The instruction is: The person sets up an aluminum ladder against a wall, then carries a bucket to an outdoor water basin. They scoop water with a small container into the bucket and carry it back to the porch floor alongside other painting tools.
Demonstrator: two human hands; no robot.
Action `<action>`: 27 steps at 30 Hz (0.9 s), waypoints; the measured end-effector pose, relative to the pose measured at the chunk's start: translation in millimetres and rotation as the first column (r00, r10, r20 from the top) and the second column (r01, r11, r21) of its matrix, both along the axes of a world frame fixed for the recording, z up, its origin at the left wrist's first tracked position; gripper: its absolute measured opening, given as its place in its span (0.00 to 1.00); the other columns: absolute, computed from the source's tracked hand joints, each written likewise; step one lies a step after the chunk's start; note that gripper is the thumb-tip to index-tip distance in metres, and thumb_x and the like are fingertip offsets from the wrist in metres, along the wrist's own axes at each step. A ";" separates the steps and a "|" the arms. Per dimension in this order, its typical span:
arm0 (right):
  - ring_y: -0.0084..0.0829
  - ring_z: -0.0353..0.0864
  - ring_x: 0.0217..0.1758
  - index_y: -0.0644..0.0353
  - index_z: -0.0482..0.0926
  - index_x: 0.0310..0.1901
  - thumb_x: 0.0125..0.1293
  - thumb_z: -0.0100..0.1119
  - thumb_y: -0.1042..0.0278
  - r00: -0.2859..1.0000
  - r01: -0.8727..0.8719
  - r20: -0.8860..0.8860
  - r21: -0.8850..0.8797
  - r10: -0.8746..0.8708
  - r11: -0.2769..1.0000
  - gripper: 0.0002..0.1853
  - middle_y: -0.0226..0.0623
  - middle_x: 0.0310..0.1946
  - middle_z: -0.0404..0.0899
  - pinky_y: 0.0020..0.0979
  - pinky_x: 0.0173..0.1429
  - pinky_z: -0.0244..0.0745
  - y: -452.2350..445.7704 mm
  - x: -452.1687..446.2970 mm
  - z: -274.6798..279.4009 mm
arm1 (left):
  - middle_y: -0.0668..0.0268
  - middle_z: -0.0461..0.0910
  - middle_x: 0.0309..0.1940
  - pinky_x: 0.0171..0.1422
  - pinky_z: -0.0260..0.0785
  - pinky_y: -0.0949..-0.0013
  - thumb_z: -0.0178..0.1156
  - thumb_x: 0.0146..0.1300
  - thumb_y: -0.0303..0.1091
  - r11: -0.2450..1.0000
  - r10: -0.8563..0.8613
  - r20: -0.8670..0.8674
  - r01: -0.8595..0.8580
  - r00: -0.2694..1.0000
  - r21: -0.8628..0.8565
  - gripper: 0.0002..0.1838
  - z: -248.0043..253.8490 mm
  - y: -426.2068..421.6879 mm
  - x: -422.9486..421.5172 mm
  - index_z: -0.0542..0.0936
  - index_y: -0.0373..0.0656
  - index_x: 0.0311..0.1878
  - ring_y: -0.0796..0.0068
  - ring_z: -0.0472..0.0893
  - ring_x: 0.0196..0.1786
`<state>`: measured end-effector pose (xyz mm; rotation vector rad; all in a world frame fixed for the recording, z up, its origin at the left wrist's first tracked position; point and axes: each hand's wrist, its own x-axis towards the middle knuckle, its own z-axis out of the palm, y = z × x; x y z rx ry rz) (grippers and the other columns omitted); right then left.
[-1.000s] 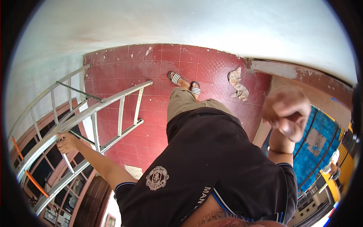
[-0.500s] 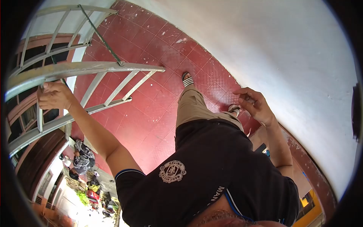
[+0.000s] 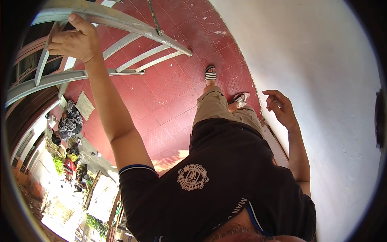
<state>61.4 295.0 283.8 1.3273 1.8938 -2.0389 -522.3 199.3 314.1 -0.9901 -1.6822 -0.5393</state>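
My left hand (image 3: 74, 40) is closed around a rung of the metal stepladder (image 3: 115, 25), up near its side rail, with the thumb raised. The ladder is an A-frame with flat silvery rungs, and its lower end points toward the red floor. A thin dark green brace (image 3: 154, 18) joins its two halves. On the other side, my right hand (image 3: 281, 109) hangs beside the white wall, touching nothing around it. Its fingers are curled in, and whatever small thing they may hold is too hidden to name.
A white wall (image 3: 322, 80) rises close on my right. Red tiles (image 3: 161, 97) with pale paint specks lie underfoot. Beyond the ladder are dark-framed windows (image 3: 30, 64). A person in patterned clothing (image 3: 70, 121) is at lower left, near cluttered belongings (image 3: 72, 163) and a flat pale board (image 3: 84, 105).
My left hand, still on the rung, and the ladder appear higher and further right in view. My right hand sits slightly further right. The view has turned, showing more of the bright yard.
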 end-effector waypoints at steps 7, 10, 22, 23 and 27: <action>0.17 0.69 0.32 0.63 0.75 0.54 0.67 0.51 0.75 0.998 -0.061 -0.013 0.032 0.061 0.998 0.14 0.25 0.29 0.70 0.23 0.39 0.70 11.9 -35.9 -8.7 | 0.52 0.72 0.39 0.49 0.56 0.51 0.47 0.66 0.60 1.000 0.012 0.034 -0.012 0.999 -0.016 0.31 3.9 -3.5 3.8 0.68 0.34 0.36 0.55 0.67 0.43; 0.17 0.70 0.34 0.61 0.76 0.53 0.66 0.50 0.74 0.996 -0.083 -0.019 -0.013 0.083 0.996 0.14 0.26 0.32 0.71 0.22 0.42 0.70 23.2 -54.7 -3.2 | 0.52 0.74 0.41 0.49 0.57 0.52 0.46 0.66 0.61 0.999 0.039 0.029 -0.038 0.999 -0.027 0.31 2.3 -4.2 3.7 0.68 0.34 0.37 0.55 0.69 0.45; 0.17 0.72 0.28 0.65 0.77 0.47 0.68 0.53 0.68 0.985 -0.150 -0.093 -0.019 0.148 0.988 0.11 0.27 0.25 0.73 0.22 0.35 0.70 129.4 -143.4 -91.1 | 0.51 0.71 0.46 0.56 0.58 0.50 0.42 0.70 0.57 0.993 0.121 0.073 -0.120 0.990 -0.007 0.29 16.5 12.1 20.4 0.70 0.33 0.42 0.53 0.70 0.53; 0.17 0.73 0.27 0.65 0.78 0.45 0.68 0.53 0.67 0.982 -0.169 -0.087 0.003 0.169 0.986 0.11 0.28 0.24 0.74 0.22 0.34 0.70 144.3 -159.5 -114.2 | 0.50 0.71 0.46 0.56 0.58 0.51 0.41 0.70 0.56 0.991 0.132 0.109 -0.132 0.985 0.000 0.29 16.9 13.1 21.9 0.70 0.33 0.42 0.53 0.70 0.52; 0.21 0.77 0.22 0.64 0.80 0.40 0.66 0.55 0.62 0.990 -0.141 0.025 0.044 0.140 0.989 0.13 0.31 0.20 0.77 0.24 0.28 0.71 197.2 -235.4 -188.6 | 0.51 0.69 0.47 0.67 0.55 0.44 0.35 0.73 0.53 0.987 0.153 0.199 -0.159 0.968 0.012 0.27 11.3 18.6 20.4 0.70 0.33 0.46 0.52 0.69 0.56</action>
